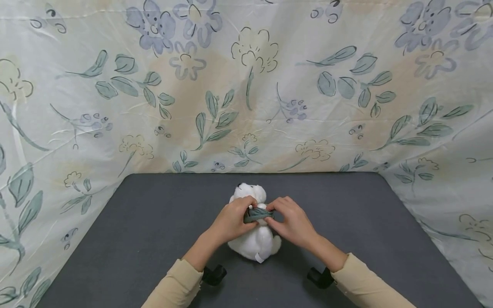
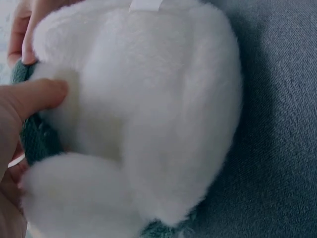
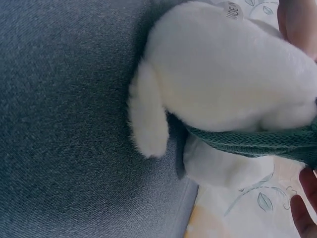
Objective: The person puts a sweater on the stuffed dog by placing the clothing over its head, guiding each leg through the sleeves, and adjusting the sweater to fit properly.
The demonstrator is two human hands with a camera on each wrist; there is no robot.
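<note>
Plush bear (image 1: 255, 239) on grey mat; both grips pinch green scarf (image 1: 257, 214) at neck.

The only thing standing on the grey table (image 1: 154, 239) is the white plush toy (image 1: 256, 244), at the middle, nearer the front edge than the back. My left hand (image 1: 231, 222) and right hand (image 1: 290, 222) close in on it from either side, gripping the green knit scarf (image 1: 257, 214) at its neck, so there is no way through between them. To the left edge, the right edge and both back corners the surface lies open. The flowered cloth (image 1: 246, 85) walls in the back and both sides, leaving only the front as a way in
</note>
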